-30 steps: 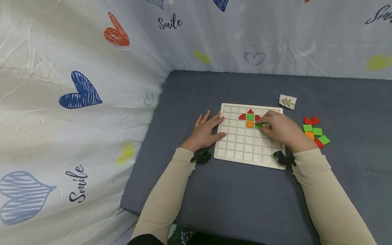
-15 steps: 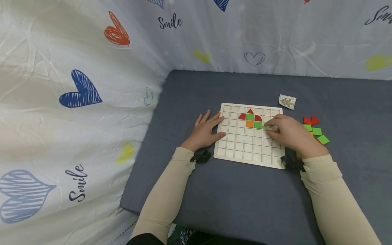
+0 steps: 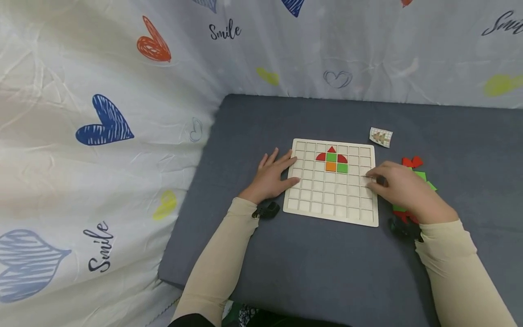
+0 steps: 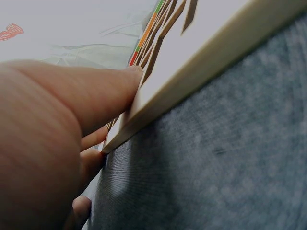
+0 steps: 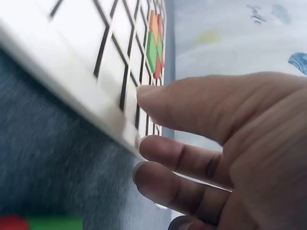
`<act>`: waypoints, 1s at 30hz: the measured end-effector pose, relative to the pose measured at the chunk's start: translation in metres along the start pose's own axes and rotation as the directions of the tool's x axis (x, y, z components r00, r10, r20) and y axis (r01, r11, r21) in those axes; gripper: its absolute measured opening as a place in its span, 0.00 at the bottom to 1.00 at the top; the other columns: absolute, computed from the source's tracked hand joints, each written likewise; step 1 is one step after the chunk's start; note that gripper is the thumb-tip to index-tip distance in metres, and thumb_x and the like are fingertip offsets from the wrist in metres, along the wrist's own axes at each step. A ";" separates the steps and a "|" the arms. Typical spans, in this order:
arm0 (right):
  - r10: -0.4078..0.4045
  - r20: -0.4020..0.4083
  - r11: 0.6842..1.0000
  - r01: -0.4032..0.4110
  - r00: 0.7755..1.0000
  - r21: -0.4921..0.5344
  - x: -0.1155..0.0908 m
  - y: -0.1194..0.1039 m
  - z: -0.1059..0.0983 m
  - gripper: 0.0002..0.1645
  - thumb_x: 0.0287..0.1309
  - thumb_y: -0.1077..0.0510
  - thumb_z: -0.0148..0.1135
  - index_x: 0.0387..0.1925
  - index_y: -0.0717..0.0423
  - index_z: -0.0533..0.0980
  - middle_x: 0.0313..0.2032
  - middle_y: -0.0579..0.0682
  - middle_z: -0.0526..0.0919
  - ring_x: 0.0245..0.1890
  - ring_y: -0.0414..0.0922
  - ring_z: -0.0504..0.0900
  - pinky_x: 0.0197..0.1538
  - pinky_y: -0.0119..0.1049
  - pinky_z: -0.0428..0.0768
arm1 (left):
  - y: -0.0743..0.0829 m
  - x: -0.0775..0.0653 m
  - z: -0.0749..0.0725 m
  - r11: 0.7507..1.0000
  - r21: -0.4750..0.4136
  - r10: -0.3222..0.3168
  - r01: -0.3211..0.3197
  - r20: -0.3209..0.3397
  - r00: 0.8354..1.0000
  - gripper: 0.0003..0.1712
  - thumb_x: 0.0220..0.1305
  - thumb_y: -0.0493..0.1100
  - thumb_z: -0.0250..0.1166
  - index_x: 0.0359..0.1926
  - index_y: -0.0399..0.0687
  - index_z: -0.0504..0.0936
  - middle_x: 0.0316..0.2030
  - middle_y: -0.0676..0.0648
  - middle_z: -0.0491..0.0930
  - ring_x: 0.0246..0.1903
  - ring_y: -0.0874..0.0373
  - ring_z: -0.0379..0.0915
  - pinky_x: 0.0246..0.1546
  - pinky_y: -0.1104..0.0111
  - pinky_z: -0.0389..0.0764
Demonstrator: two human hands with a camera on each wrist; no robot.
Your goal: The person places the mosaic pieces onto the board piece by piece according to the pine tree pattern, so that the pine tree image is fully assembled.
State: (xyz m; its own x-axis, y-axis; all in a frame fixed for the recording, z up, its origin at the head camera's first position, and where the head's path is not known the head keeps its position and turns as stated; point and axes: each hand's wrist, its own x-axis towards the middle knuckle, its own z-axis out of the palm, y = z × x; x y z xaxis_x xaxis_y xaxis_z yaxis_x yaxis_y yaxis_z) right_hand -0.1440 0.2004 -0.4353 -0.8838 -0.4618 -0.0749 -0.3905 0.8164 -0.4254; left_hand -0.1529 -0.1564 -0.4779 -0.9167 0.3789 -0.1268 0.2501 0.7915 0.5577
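Observation:
A pale gridded board (image 3: 310, 195) lies on the grey cloth. Set in its upper part are a red triangle (image 3: 332, 149), a green square (image 3: 331, 157) flanked by two red rounded pieces (image 3: 342, 159), an orange square (image 3: 331, 166) and another green square (image 3: 342, 168). My left hand (image 3: 269, 178) rests at the board's left edge, fingers spread; in the left wrist view its thumb (image 4: 110, 91) touches the rim. Over the right edge hovers my right hand (image 3: 402, 188), fingers loosely bent; the right wrist view shows nothing between thumb and fingers.
Loose red pieces (image 3: 412, 161) and green pieces (image 3: 420, 175) lie right of the board, partly hidden by my right hand. A small printed card (image 3: 381, 136) lies beyond the board's far right corner. A white curtain (image 3: 269, 50) hangs behind and at left.
My right hand has let go of the green square, which now sits beside the orange one, and has moved right and nearer to the board's right edge. The left hand stays put.

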 end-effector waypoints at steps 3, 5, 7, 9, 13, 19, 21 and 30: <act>0.021 0.019 1.000 -0.021 1.000 0.001 -0.008 0.004 0.002 0.19 0.65 0.58 0.72 0.52 0.68 0.85 0.47 0.64 0.84 0.40 0.53 0.82 0.43 0.54 0.83 | -0.001 -0.002 0.003 1.000 -0.003 -0.006 0.006 0.010 1.000 0.42 0.75 0.61 0.64 0.83 0.58 0.61 0.83 0.53 0.49 0.84 0.49 0.27 0.82 0.52 0.25; 0.028 0.029 1.000 -0.028 0.999 -0.002 -0.013 0.006 0.003 0.19 0.64 0.58 0.73 0.51 0.69 0.85 0.47 0.65 0.85 0.41 0.55 0.83 0.45 0.57 0.84 | -0.001 -0.003 0.004 1.000 -0.005 -0.006 0.006 0.017 1.000 0.42 0.76 0.61 0.64 0.83 0.58 0.61 0.83 0.53 0.48 0.84 0.49 0.26 0.82 0.52 0.25; 0.034 0.033 0.999 -0.034 0.999 -0.005 -0.017 0.008 0.002 0.18 0.63 0.59 0.73 0.49 0.68 0.85 0.45 0.63 0.85 0.40 0.54 0.82 0.44 0.56 0.84 | -0.001 -0.003 0.004 1.000 -0.008 -0.004 0.004 0.017 1.000 0.42 0.76 0.61 0.64 0.83 0.58 0.61 0.83 0.53 0.48 0.84 0.49 0.26 0.82 0.52 0.25; 0.033 0.037 0.999 -0.033 0.999 -0.003 -0.020 0.010 0.001 0.16 0.62 0.60 0.74 0.48 0.67 0.85 0.42 0.59 0.86 0.38 0.51 0.82 0.42 0.53 0.83 | -0.001 -0.002 0.004 1.000 -0.009 -0.003 0.003 0.014 1.000 0.42 0.76 0.61 0.64 0.83 0.58 0.61 0.83 0.53 0.49 0.84 0.49 0.26 0.82 0.52 0.24; 0.036 0.052 0.999 -0.035 0.998 -0.005 -0.025 0.014 -0.002 0.15 0.58 0.62 0.75 0.45 0.66 0.85 0.36 0.54 0.85 0.34 0.48 0.80 0.39 0.49 0.81 | -0.001 -0.002 0.002 1.000 -0.004 -0.002 0.002 0.007 1.000 0.42 0.76 0.60 0.64 0.83 0.58 0.61 0.83 0.53 0.49 0.84 0.50 0.26 0.82 0.53 0.24; 0.059 0.100 0.998 -0.057 0.993 -0.019 -0.033 0.022 -0.005 0.20 0.55 0.58 0.80 0.45 0.66 0.85 0.34 0.52 0.85 0.32 0.45 0.79 0.38 0.49 0.81 | 0.000 -0.001 0.000 1.000 -0.006 -0.010 0.010 0.010 1.000 0.41 0.76 0.60 0.64 0.83 0.58 0.61 0.83 0.54 0.49 0.84 0.50 0.27 0.81 0.53 0.24; 0.060 0.106 0.998 -0.059 0.993 -0.017 -0.036 0.025 -0.005 0.20 0.55 0.57 0.81 0.44 0.66 0.86 0.33 0.52 0.84 0.31 0.45 0.77 0.36 0.46 0.80 | 0.000 -0.001 -0.001 1.000 -0.008 -0.007 0.007 0.010 1.000 0.41 0.76 0.60 0.64 0.83 0.58 0.61 0.83 0.53 0.49 0.84 0.50 0.26 0.81 0.53 0.24; 0.058 0.060 0.998 -0.057 0.996 -0.019 -0.048 0.033 -0.003 0.16 0.56 0.56 0.79 0.42 0.63 0.87 0.37 0.55 0.84 0.33 0.46 0.78 0.38 0.46 0.79 | 0.002 0.000 -0.002 1.000 -0.015 0.001 -0.001 -0.002 1.000 0.41 0.76 0.59 0.64 0.82 0.57 0.61 0.83 0.52 0.49 0.84 0.49 0.27 0.81 0.53 0.24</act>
State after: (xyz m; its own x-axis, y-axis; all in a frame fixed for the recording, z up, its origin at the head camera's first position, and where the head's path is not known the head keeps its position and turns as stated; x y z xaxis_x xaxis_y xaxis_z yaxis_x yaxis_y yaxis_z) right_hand -0.1152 0.2506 -0.4431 -0.8879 -0.4337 -0.1538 -0.3444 0.8480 -0.4029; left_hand -0.1532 -0.1563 -0.4750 -0.9170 0.3788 -0.1248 0.2462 0.7839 0.5701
